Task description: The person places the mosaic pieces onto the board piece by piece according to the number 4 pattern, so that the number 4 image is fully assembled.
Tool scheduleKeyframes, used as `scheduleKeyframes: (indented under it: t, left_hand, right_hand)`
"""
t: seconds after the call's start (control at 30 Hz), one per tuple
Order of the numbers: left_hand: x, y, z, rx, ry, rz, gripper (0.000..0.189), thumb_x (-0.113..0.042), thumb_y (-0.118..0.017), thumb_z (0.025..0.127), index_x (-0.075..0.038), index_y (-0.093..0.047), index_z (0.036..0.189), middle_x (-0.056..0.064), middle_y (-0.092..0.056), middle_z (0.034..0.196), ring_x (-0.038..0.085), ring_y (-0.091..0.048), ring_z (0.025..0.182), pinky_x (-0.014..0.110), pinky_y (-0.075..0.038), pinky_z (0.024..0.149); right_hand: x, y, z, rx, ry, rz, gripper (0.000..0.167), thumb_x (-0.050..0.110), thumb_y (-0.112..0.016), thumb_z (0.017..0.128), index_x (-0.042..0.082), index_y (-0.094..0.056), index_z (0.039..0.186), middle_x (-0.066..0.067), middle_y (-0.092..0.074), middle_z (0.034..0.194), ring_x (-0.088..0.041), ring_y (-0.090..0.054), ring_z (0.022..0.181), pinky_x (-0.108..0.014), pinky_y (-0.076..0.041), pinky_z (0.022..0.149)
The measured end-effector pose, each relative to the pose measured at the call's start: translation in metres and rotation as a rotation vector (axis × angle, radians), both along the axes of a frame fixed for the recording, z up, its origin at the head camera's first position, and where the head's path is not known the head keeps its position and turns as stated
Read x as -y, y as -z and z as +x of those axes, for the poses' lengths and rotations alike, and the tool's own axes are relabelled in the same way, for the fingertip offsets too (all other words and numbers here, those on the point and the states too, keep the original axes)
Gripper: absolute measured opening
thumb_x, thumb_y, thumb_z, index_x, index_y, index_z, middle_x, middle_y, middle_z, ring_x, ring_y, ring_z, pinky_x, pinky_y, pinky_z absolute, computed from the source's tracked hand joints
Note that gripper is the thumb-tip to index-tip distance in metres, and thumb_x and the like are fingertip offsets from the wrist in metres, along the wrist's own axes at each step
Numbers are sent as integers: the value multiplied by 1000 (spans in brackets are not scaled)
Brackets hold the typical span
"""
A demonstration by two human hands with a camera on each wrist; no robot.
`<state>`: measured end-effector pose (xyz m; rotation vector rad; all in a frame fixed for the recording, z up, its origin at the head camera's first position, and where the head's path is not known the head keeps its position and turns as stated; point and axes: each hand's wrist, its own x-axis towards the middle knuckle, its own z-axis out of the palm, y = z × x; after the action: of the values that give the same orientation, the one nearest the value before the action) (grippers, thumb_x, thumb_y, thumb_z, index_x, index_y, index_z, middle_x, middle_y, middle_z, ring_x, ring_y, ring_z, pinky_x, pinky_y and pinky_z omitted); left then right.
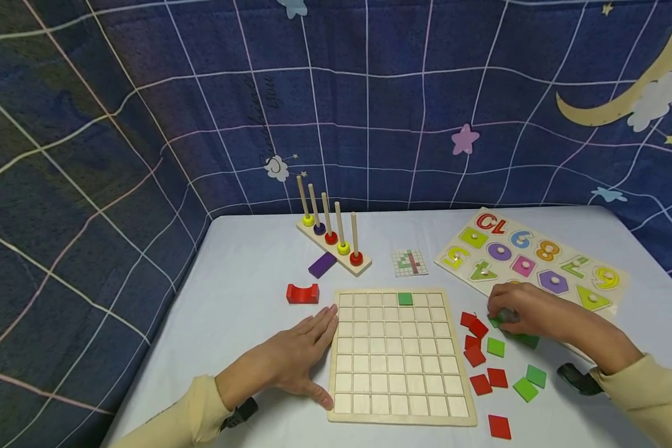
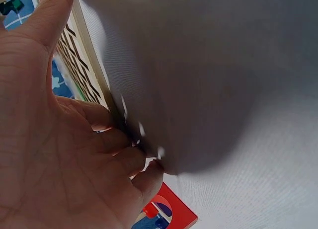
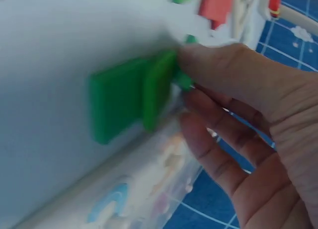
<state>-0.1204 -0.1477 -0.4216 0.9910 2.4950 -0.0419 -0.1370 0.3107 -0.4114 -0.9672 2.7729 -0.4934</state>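
Note:
A square wooden grid board [image 1: 399, 345] lies on the table, with one green tile [image 1: 405, 299] in its top row. My left hand [image 1: 297, 358] rests along the board's left edge, fingers extended and thumb spread near the lower corner. To the right of the board, my right hand [image 1: 523, 308] pinches a green square tile [image 3: 185, 80] between thumb and fingers. Two more green tiles [image 3: 119, 100] are beside the fingertips in the right wrist view, one tilted against the other. Several red tiles [image 1: 480, 384] and loose green tiles [image 1: 525, 389] are scattered between the board and this hand.
Behind the right hand lies a number-and-shape puzzle board [image 1: 470, 239]. A pegged stand with colored rings [image 1: 359, 266], a purple block [image 1: 322, 265], a red notched block [image 1: 302, 294] and a small pattern card [image 1: 409, 263] sit beyond the grid board. A patterned curtain [image 1: 392, 99] hangs behind.

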Motion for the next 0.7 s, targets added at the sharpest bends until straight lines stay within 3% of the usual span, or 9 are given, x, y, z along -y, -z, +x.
scheduleKeyframes:
  t: [0.3,0.47,0.7]
  left_hand:
    - [1,1,1,-6,5,-4,145,-83,-80,71,-4,-12,172,11,-2,183,25,-10,171,40,-21,138]
    - [0,1,1,-8,4,-5,145,-84,-79,71,-4,-12,172,12,-2,183,25,-10,171,40,-21,138]
    - [0,0,1,-9,-1,-7,146,-84,-79,70,-5,-11,172,10,-2,183,25,-10,171,40,-21,138]
  right_hand:
    - [-3,9,0,-68,-75,-16,23,7,-93,80,22,-77,88,14,-64,90,-2,-55,83,-24,-63,74]
    - [5,2,1,-126,-80,-11,24,8,-92,80,24,-77,91,14,-62,93,-5,-55,86,-22,-61,75]
    - [31,-10,-3,-133,-63,-3,17,9,-86,86,21,-78,94,10,-63,95,-8,-56,88,-24,-61,76]
